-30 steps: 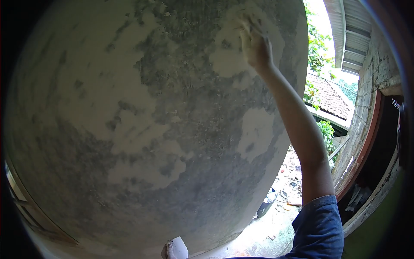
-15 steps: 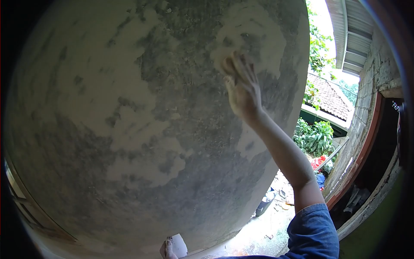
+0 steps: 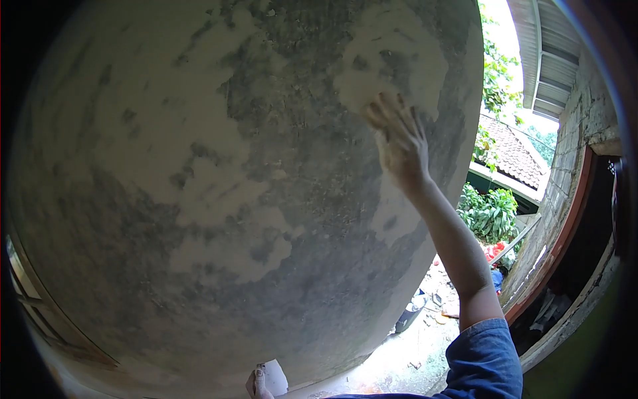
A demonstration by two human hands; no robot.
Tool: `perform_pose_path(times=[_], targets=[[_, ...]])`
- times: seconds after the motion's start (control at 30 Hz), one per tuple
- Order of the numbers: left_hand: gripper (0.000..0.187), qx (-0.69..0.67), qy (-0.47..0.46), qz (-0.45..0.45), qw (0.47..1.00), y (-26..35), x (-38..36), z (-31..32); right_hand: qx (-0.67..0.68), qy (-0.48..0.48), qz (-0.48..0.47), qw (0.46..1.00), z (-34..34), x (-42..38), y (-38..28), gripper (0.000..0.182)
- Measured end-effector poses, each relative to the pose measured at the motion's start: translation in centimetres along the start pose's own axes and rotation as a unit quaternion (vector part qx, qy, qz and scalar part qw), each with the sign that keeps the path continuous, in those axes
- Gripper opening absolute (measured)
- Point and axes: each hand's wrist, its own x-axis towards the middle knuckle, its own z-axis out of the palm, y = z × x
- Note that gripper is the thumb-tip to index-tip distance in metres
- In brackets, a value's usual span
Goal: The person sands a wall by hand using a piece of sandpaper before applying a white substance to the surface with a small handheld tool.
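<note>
A large wall fills most of the view, patched with pale, smooth areas over rough dark grey. My right hand lies against its upper right part, fingers spread and slightly blurred, just below a pale ring-shaped patch. Nothing shows in that hand. Down at the bottom edge, my left hand grips a flat white piece between thumb and fingers; the rest of this hand is cut off by the frame.
To the right of the wall's edge are green plants, a tiled roof and a block wall with a red door frame. A dark bucket stands low on the littered ground. A window frame is at far left.
My right hand has moved a little right and down along the wall, its fingers now more spread. My left hand stays at the bottom with the white piece.
</note>
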Motion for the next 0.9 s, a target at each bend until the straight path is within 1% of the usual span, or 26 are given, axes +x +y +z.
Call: perform_pose_path(times=[0.03,0.07,0.1,0.13,0.17,0.23,0.27,0.33,0.4,0.47,0.53,0.57,0.63,0.7,0.73,0.77,0.8,0.83,0.87,0.9], targets=[[0.043,0.003,-0.005,-0.003,1.000,0.2,0.0,0.2,-0.015,-0.005,0.040,0.999,-0.3,0.3,0.7,0.030],[0.043,0.006,-0.010,-0.007,1.000,0.2,0.0,0.4,-0.014,-0.006,0.040,0.999,0.1,0.4,1.0,0.030],[0.043,0.006,-0.011,-0.008,1.000,-0.2,0.0,0.5,-0.023,0.011,0.070,0.997,0.7,0.3,1.3,0.030],[0.042,0.007,-0.010,0.030,0.999,-0.7,0.2,0.7,-0.032,0.029,0.100,0.994,1.0,0.4,1.4,0.029],[0.042,0.009,-0.010,0.069,0.998,-1.0,0.3,0.8,-0.032,0.030,0.099,0.994,1.0,0.5,1.2,0.029],[0.041,0.026,-0.005,0.062,0.998,-1.0,0.0,0.8,0.041,0.036,0.142,0.988,0.6,1.0,0.1,0.029],[0.041,0.045,-0.002,0.055,0.997,-1.0,-0.2,0.7,0.041,0.036,0.143,0.988,0.4,1.2,0.3,0.029],[0.040,0.044,-0.003,0.047,0.998,-1.3,0.0,0.4,0.091,0.038,0.134,0.986,0.1,1.9,1.2,0.029],[0.040,0.044,-0.002,0.038,0.998,-1.9,0.3,-0.3,0.088,0.044,0.128,0.987,0.2,2.6,1.6,0.028],[0.039,0.038,0.008,0.050,0.998,-2.9,0.7,-1.1,0.085,0.049,0.124,0.987,0.2,2.6,1.3,0.027],[0.039,0.015,0.007,0.031,0.999,-0.9,-0.1,0.1,-0.008,0.064,0.080,0.995,0.2,2.6,-0.1,0.022],[0.039,-0.009,0.005,0.014,1.000,-0.2,-0.4,0.5,-0.008,0.063,0.081,0.995,0.0,2.2,-1.4,0.022],[0.040,-0.013,0.001,0.013,1.000,-1.0,0.0,0.0,0.047,0.032,0.031,0.998,-0.6,1.3,-3.8,0.020],[0.040,-0.020,-0.003,0.014,1.000,-0.7,0.3,-0.1,0.032,0.049,0.023,0.998,-0.3,1.1,-2.7,0.019],[0.041,-0.129,-0.009,-0.051,0.990,0.4,0.0,0.3,0.016,0.064,0.014,0.998,-0.1,1.2,-2.1,0.019],[0.042,-0.236,-0.014,-0.116,0.965,1.0,-0.2,0.5,0.016,0.064,0.014,0.998,-0.1,1.4,-1.7,0.019],[0.042,-0.236,-0.013,-0.116,0.965,0.6,-0.2,0.5,0.011,0.069,0.060,0.996,-0.2,1.9,-1.5,0.018],[0.043,-0.118,-0.011,-0.039,0.992,0.0,-0.2,0.6,0.006,0.074,0.104,0.992,-0.3,2.1,-1.4,0.017],[0.043,0.003,-0.008,0.040,0.999,-0.4,-0.2,0.7,0.007,0.074,0.103,0.992,0.1,1.9,-1.8,0.017],[0.043,0.002,-0.007,0.041,0.999,-0.2,-0.3,0.9,0.036,0.081,0.081,0.993,0.9,1.5,-2.7,0.018]])
